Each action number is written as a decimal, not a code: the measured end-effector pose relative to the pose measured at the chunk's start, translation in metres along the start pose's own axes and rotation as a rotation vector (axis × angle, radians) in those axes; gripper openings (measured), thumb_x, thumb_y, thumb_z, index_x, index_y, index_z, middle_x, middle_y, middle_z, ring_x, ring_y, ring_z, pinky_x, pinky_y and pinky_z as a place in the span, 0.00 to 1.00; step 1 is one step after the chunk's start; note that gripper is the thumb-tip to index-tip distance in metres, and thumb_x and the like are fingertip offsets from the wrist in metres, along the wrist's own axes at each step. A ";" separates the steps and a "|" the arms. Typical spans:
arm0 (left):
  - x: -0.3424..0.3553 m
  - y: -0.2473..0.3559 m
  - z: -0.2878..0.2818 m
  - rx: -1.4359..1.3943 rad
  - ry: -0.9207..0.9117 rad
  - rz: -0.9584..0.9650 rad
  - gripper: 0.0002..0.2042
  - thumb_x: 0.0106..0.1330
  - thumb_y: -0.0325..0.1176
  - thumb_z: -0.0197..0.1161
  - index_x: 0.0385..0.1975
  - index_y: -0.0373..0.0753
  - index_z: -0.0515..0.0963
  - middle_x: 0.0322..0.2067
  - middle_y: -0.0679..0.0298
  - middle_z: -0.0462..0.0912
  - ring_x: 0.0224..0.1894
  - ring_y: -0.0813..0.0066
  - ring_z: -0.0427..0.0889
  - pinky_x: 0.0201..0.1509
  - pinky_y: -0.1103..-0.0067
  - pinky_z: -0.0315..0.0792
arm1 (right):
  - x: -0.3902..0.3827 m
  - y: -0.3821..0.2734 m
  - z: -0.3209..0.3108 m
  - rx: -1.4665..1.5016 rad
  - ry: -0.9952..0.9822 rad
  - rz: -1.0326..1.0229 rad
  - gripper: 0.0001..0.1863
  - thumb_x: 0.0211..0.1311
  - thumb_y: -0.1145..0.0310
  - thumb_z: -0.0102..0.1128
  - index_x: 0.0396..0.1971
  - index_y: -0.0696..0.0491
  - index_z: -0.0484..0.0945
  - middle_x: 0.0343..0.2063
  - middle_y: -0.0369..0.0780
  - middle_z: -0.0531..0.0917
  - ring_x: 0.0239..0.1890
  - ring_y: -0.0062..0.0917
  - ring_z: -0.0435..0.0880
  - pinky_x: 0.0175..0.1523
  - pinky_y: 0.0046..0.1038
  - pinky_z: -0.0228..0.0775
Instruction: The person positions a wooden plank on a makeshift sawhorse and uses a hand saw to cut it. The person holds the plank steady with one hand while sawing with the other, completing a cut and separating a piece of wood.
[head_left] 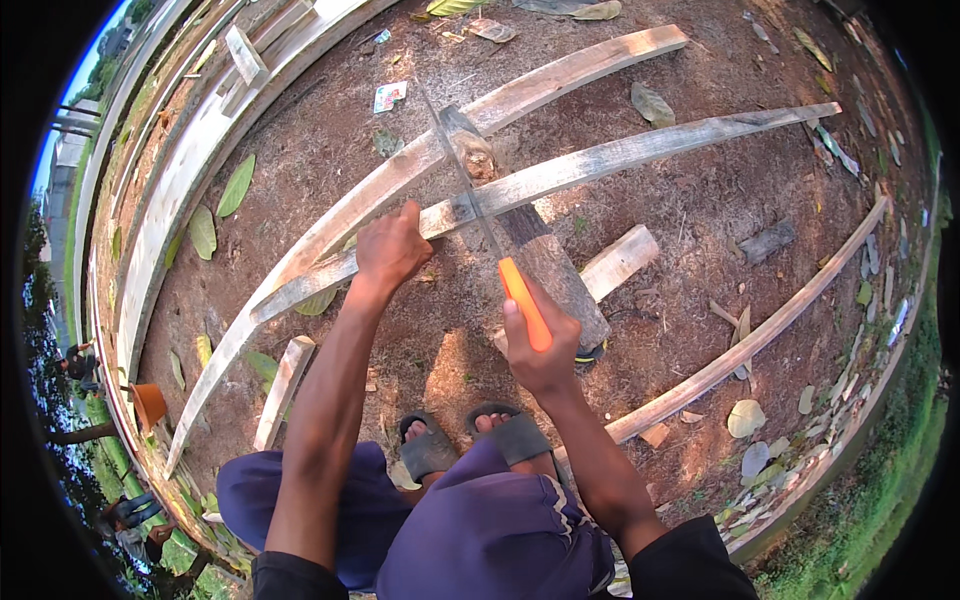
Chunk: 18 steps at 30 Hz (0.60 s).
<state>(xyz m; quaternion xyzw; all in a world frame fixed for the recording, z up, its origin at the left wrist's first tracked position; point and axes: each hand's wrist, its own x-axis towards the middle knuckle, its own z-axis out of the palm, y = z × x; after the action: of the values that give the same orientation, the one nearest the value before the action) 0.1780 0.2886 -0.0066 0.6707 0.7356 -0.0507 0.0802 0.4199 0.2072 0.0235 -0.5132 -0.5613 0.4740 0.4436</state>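
Observation:
My right hand (545, 345) is closed round the orange handle of a handsaw (466, 183). The saw's thin blade runs up and to the left, lying across a long weathered wooden strip (600, 157). Just left of the blade, my left hand (391, 245) grips that same strip. Under the strip is a thick wooden block (550, 270), dark and rough on top. Beyond it, a second, paler length of timber (560, 82) crosses the far end of the block. Whether the teeth have bitten into the strip cannot be made out.
Around my sandalled feet lie short offcuts, one pale piece (620, 262) beside the block and another (284, 390) left of my legs. A long thin stick (760, 335) is on the right. Boards (185, 190) line the left edge. Dry leaves (746, 418) dot the soil. People sit far left.

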 end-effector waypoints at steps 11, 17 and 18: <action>0.008 0.012 -0.010 -0.035 -0.136 -0.126 0.31 0.57 0.61 0.74 0.38 0.35 0.74 0.33 0.47 0.87 0.39 0.44 0.87 0.46 0.54 0.76 | 0.018 -0.001 0.009 0.026 -0.021 0.016 0.24 0.68 0.69 0.63 0.62 0.64 0.76 0.34 0.45 0.89 0.29 0.22 0.89 0.34 0.28 0.81; 0.015 -0.002 -0.003 -0.018 -0.076 -0.159 0.32 0.58 0.63 0.73 0.37 0.35 0.73 0.32 0.46 0.87 0.39 0.45 0.87 0.46 0.54 0.76 | -0.092 -0.002 -0.046 -0.062 -0.035 -0.111 0.25 0.68 0.71 0.59 0.63 0.66 0.75 0.40 0.49 0.90 0.32 0.28 0.92 0.41 0.29 0.86; 0.004 0.005 0.003 -0.019 -0.094 -0.141 0.32 0.58 0.63 0.73 0.37 0.35 0.73 0.32 0.46 0.87 0.39 0.45 0.87 0.46 0.54 0.76 | -0.071 0.003 -0.028 -0.021 -0.004 -0.041 0.25 0.68 0.71 0.59 0.63 0.65 0.75 0.39 0.47 0.90 0.32 0.29 0.92 0.41 0.29 0.85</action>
<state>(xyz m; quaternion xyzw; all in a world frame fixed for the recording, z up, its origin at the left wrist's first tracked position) 0.1824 0.2922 -0.0102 0.6135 0.7767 -0.0809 0.1174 0.4538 0.1383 0.0240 -0.5051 -0.5779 0.4598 0.4466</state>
